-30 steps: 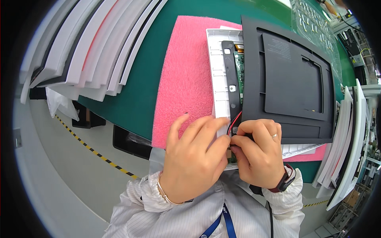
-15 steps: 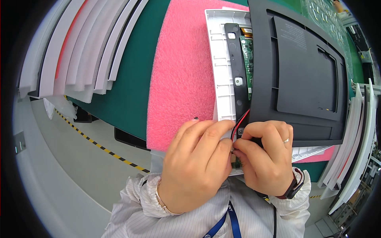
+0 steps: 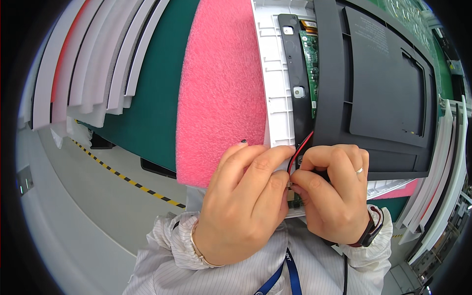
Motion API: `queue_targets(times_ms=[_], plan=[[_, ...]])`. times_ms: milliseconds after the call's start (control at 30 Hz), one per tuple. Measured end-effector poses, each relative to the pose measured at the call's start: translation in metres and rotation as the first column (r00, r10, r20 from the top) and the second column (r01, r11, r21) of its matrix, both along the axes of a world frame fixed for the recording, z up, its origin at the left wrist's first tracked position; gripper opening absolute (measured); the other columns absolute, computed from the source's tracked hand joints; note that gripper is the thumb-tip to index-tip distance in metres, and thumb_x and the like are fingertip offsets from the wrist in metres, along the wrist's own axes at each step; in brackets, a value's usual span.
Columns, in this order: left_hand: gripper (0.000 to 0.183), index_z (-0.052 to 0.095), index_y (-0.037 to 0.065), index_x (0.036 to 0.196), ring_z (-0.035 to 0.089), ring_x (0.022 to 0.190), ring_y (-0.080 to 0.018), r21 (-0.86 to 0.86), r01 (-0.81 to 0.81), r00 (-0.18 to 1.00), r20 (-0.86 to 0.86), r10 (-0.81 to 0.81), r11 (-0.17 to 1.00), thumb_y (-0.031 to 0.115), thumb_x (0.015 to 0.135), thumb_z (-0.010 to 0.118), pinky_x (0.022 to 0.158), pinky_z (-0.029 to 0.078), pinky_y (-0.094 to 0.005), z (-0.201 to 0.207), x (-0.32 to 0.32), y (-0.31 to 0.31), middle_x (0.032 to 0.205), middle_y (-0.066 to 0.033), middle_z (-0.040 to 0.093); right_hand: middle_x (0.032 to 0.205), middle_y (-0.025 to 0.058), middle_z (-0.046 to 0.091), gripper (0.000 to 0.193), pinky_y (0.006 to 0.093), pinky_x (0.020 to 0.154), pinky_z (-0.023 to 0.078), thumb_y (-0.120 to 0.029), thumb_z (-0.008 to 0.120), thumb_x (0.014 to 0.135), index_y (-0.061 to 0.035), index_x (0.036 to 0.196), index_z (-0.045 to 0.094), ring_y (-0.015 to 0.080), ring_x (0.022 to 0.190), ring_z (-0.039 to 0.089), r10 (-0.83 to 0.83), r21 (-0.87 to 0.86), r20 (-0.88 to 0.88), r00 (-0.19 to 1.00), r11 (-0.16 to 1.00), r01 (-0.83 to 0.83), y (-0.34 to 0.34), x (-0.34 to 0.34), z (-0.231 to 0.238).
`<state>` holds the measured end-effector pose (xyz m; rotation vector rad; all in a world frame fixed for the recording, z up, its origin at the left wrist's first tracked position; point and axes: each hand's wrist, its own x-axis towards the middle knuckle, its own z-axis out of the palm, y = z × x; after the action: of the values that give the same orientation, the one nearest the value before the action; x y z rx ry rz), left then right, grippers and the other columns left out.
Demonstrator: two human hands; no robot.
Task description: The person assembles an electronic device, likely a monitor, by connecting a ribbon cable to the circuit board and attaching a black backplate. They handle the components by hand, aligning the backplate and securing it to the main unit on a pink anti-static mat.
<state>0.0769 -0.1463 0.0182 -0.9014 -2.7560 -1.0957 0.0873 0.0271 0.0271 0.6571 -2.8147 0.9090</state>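
My left hand [image 3: 241,211] and my right hand [image 3: 337,194] meet at the near edge of an opened flat device. Both are closed, thumbs and forefingers pinched at a small wire connector [image 3: 290,185], which their fingertips mostly hide. Red and black wires [image 3: 301,148] run up from it and pass under a dark grey back cover [image 3: 388,88]. That cover lies askew over the device's white frame [image 3: 276,73]. Left of the cover, a black strip [image 3: 293,64] and a green circuit board [image 3: 309,59] show. Part of another board [image 3: 295,200] is visible just below the fingertips.
Beneath the device is a pink foam sheet [image 3: 221,88] on a green tabletop [image 3: 147,113]. White panels [image 3: 98,59] stand in a row at far left, more panels [image 3: 435,172] at right. Clear bubbled plastic [image 3: 408,19] lies at the back right. Striped tape [image 3: 128,179] marks the floor.
The view has shifted slightly, so the device and cover sit a little higher and to the right in the picture. Both hands keep their pinch at the connector, with little visible movement.
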Motion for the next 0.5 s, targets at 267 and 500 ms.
queue_targets(times_ms=[267, 500], plan=[[0.029, 0.06, 0.002, 0.084, 0.061, 0.095, -0.0326, -0.004, -0.01, 1.0, -0.004, 0.01, 1.0, -0.002, 0.057, 0.07, 0.088, 0.048, -0.0484, -0.0002, -0.0011, -0.001, 0.112, -0.0114, 0.064, 0.095, 0.002, 0.058, 0.02, 0.0326, 0.076, 0.035, -0.013, 0.065, 0.063, -0.0046, 0.081, 0.064, 0.0177, 0.086, 0.055, 0.038, 0.09, 0.005, 0.999, 0.995, -0.039, 0.0031, -0.0008, 0.0021], [0.03, 0.06, 0.003, 0.084, 0.061, 0.093, -0.0329, 0.009, -0.011, 1.0, -0.006, 0.011, 1.0, -0.001, 0.056, 0.07, 0.087, 0.048, -0.0482, -0.0009, -0.001, -0.0005, 0.111, -0.0114, 0.064, 0.086, 0.0048, 0.057, 0.027, 0.0355, 0.07, 0.032, -0.005, 0.07, 0.052, -0.0049, 0.078, 0.064, 0.021, 0.075, 0.05, 0.004, 0.035, -0.018, 1.0, 0.999, -0.003, -0.0001, 0.0002, 0.0009]])
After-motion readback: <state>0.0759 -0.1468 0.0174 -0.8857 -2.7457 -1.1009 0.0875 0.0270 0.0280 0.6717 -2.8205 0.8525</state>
